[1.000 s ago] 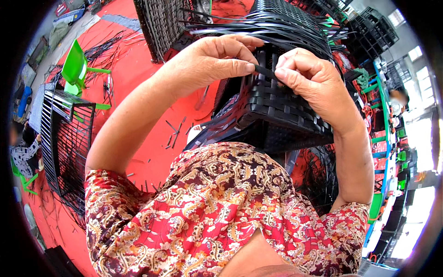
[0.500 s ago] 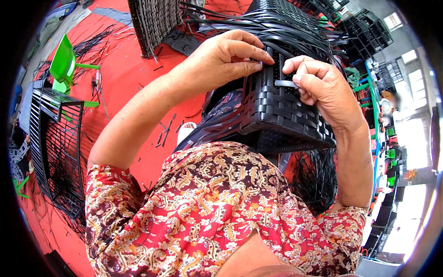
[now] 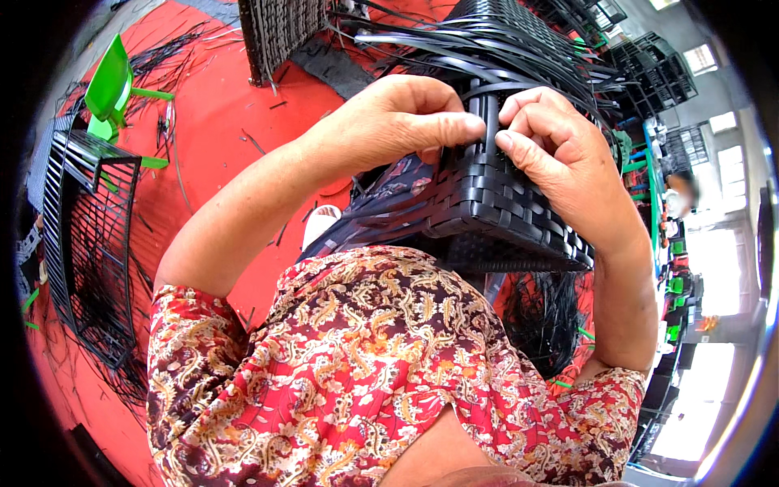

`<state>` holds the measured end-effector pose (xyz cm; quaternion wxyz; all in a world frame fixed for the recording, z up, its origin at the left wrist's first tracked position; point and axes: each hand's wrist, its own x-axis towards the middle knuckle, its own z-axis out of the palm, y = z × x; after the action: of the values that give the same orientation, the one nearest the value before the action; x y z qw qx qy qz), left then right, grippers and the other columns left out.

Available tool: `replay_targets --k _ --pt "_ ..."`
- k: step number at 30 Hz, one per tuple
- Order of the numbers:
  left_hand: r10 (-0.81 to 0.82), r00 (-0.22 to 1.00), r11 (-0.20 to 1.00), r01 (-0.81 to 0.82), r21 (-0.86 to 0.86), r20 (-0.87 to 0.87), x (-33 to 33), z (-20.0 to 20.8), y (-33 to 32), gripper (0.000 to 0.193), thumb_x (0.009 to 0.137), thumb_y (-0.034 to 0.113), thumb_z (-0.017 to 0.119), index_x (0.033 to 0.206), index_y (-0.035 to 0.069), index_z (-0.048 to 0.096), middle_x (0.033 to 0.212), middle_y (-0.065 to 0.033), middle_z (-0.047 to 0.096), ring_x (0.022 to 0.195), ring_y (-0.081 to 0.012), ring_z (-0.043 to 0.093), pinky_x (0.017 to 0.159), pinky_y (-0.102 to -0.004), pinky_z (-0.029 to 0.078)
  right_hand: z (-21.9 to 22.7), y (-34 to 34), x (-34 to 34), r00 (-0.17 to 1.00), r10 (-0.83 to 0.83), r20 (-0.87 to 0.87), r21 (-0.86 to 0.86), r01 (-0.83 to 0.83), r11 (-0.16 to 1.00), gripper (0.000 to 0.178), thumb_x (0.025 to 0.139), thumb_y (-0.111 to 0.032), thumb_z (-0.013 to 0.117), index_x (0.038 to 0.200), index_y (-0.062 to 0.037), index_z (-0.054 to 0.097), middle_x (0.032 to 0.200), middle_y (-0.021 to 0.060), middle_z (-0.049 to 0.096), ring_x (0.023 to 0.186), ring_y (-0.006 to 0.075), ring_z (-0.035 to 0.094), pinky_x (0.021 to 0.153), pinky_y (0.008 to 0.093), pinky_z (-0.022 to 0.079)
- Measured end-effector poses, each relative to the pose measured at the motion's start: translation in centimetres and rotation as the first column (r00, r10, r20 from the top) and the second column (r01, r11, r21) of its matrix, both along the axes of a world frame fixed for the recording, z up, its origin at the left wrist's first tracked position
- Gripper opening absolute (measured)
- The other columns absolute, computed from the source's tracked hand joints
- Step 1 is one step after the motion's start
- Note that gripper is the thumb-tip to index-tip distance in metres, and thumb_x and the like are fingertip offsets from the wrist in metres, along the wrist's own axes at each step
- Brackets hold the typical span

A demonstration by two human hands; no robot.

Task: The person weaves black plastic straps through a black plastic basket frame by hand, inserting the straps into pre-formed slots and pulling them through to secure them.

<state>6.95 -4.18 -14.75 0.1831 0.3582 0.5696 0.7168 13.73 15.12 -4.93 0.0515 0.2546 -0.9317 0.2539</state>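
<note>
A half-woven black frame [image 3: 510, 203] of flat plastic strips stands in front of me, with a tight checkered weave on its near end. My left hand [image 3: 414, 122] is closed at its upper edge, thumb on a black plastic strip [image 3: 484, 109] and fingers curled over the left side. Just across from it, my right hand [image 3: 556, 150] is closed in a pinch, thumb and forefinger at the same strip. The thumbs almost meet. My fingers partly hide the strip. Many loose black strips [image 3: 454, 49] fan out beyond my hands.
A black barred frame [image 3: 89, 243] stands at the left beside a green chair [image 3: 109, 81]. Another woven panel [image 3: 280, 36] rises at the far left of my work. Strip scraps litter the red floor [image 3: 219, 146]. A bundle of black strips [image 3: 544, 321] hangs below the near end.
My right hand has shifted left and lowered its pale, shining strip end toward the frame edge. The left hand has moved slightly down, its thumb now close to the right thumb.
</note>
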Motion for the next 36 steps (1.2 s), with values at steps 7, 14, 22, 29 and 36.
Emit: replay_targets --k 7,14,22,29,36 --pt "0.059 0.998 0.981 -0.055 0.185 -0.017 1.2 -0.2 -1.2 0.018 0.088 0.02 0.067 0.079 0.005 0.063 0.075 0.0049 0.056 0.066 -0.003 0.047 0.058 -0.0198 0.038 1.4 -2.5 0.6 0.989 0.069 -0.133 0.098 -0.056 0.994 0.008 0.088 -0.006 0.063 0.094 -0.0002 0.065 0.098 0.0049 0.057 0.083 0.0098 0.052 0.071 0.0216 0.041" --pt "-0.012 0.996 0.918 -0.022 0.395 0.083 2.0 -2.9 -2.1 0.017 0.09 0.017 0.063 0.084 0.002 0.064 0.084 -0.0017 0.059 0.072 -0.007 0.052 0.064 -0.0217 0.042 1.1 -3.4 -0.6 0.975 -0.016 0.223 -0.028 0.023 0.999 0.012 0.087 -0.008 0.064 0.078 -0.0013 0.06 0.111 0.0088 0.054 0.104 0.0125 0.048 0.086 0.0258 0.037" --pt "0.501 0.797 0.863 -0.43 0.265 -0.337 1.8 -7.7 3.9 0.019 0.088 0.019 0.066 0.104 0.01 0.072 0.138 -0.0186 0.042 0.126 -0.0284 0.042 0.104 -0.0388 0.033 1.6 -3.5 -1.5 0.995 -0.02 0.097 0.237 -0.003 0.971 0.019 0.076 -0.002 0.059 0.064 -0.0052 0.045 0.13 0.0168 0.051 0.117 0.0169 0.047 0.095 0.0279 0.034" --pt "0.084 0.994 0.881 -0.106 0.461 0.069 1.5 -7.7 6.7 0.027 0.083 0.03 0.071 0.105 0.016 0.073 0.149 -0.0308 0.021 0.142 -0.0373 0.016 0.112 -0.0432 0.021 1.8 -2.9 -1.5 0.995 0.057 0.08 0.433 -0.086 0.897 0.017 0.072 0.0 0.058 0.064 -0.0037 0.043 0.126 0.0136 0.057 0.127 0.0254 0.044 0.106 0.0354 0.031" --pt "-0.062 0.984 0.883 -0.023 0.468 0.166 2.4 -5.0 6.2 0.022 0.085 0.022 0.07 0.101 0.008 0.072 0.15 -0.0157 0.025 0.138 -0.0267 0.025 0.11 -0.0368 0.024 3.8 -2.5 -1.2 0.989 0.145 0.021 0.603 -0.128 0.788 0.016 0.08 -0.005 0.063 0.072 -0.0034 0.049 0.131 0.0134 0.055 0.126 0.0259 0.045 0.103 0.0355 0.033"
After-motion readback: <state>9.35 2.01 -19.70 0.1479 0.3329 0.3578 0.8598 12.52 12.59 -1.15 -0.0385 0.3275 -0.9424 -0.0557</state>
